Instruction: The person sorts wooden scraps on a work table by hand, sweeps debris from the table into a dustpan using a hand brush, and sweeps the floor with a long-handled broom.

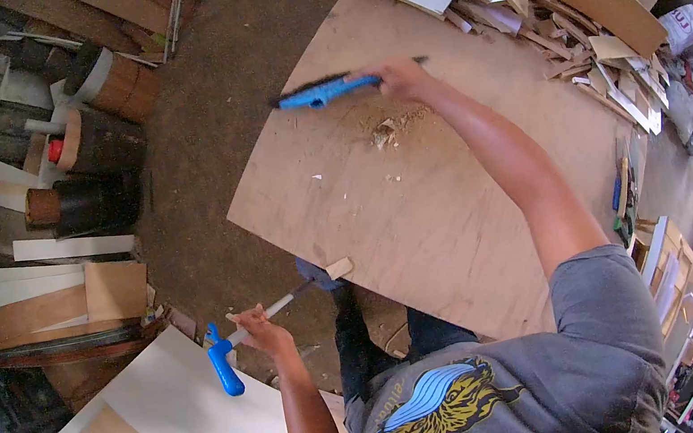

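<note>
Holding blurred blue brush (pixel 327 93) w/ dk edge, R hand (pixel 403 80).

Scrap wood (pixel 556 24) near white sack (pixel 682 28)

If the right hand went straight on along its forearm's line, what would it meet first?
Nothing visible: the right hand would cross the wooden board and its edge, out over the floor; its height above the board is unclear.

There's the blue brush (pixel 329 91), dark-edged, slightly blurred, at the wooden board (pixel 455 217); and here's the pale pole (pixel 281 305), slanting, blue handle (pixel 225 368) at one end, dark-blue head (pixel 314 273) beside the board's edge.
</note>
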{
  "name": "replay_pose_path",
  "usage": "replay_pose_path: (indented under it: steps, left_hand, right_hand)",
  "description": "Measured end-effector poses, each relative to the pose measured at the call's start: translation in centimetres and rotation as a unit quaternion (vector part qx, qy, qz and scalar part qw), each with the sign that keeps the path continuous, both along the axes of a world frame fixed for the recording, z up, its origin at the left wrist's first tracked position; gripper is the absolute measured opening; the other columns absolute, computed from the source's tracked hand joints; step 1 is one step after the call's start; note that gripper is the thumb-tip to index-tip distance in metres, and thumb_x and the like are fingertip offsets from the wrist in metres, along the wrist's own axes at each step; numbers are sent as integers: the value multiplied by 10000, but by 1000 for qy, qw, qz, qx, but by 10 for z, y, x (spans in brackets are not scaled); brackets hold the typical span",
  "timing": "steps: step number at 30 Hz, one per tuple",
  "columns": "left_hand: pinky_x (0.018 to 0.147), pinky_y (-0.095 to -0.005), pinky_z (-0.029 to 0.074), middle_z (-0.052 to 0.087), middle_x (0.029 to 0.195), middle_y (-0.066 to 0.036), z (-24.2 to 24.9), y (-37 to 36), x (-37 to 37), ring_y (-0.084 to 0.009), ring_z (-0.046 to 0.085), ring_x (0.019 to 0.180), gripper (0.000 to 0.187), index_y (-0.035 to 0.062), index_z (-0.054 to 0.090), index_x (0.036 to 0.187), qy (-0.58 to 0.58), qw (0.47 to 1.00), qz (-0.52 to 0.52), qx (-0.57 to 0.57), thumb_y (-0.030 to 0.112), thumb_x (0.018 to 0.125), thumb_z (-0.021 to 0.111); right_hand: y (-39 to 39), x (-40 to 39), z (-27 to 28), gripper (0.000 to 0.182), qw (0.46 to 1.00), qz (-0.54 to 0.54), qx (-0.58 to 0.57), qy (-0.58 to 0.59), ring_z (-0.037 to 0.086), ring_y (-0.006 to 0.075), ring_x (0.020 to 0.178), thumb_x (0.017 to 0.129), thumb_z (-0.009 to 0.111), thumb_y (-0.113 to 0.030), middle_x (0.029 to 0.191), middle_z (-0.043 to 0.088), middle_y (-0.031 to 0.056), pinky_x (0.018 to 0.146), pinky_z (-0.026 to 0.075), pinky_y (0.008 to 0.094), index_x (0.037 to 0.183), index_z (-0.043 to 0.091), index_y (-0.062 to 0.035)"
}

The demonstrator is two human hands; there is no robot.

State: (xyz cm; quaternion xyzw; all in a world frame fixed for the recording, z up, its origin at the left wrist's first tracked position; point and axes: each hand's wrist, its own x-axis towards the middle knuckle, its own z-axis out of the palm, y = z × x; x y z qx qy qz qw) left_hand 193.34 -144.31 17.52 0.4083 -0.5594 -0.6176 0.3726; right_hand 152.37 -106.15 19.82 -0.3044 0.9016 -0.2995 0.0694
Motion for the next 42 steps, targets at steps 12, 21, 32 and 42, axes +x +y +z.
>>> replay_pose_path:
  steps: [12,21,32,42]
  left_hand:
    - [768,-369,469,366,653,-8,16,-27,-6,-137,388,622,458,96,413,736,1,990,-138,22,459,1005,488]
    - [684,-341,404,311,634,9,32,-19,-9,-130,334,610,502,146,303,691,11,993,-78,85,496,1005,475]
    - [745,-367,415,254,659,9,14,20,10,-153,324,625,564,152,268,690,-17,997,-66,28,607,973,443]
    - [823,-386,451,354,655,-30,46,50,7,-177,389,649,560,131,321,688,-43,996,-75,12,594,976,449]
  right_hand:
    - [-33,115,-41,602,993,18,49,-104,656,301,1027,667,552,76,1111,699,99,895,512,384,1181,693,-205]
    - [52,131,50,662,995,-49,-78,43,582,262,1207,657,453,154,1225,662,91,1061,425,381,1188,688,-163]
    - [110,151,-34,616,972,-225,-14,-69,629,260,1131,712,487,93,1201,667,90,1010,472,345,1215,670,-213]
    - [108,255,33,535,955,-235,-152,94,616,236,1166,728,506,149,1200,668,101,1006,482,351,1148,698,-121]
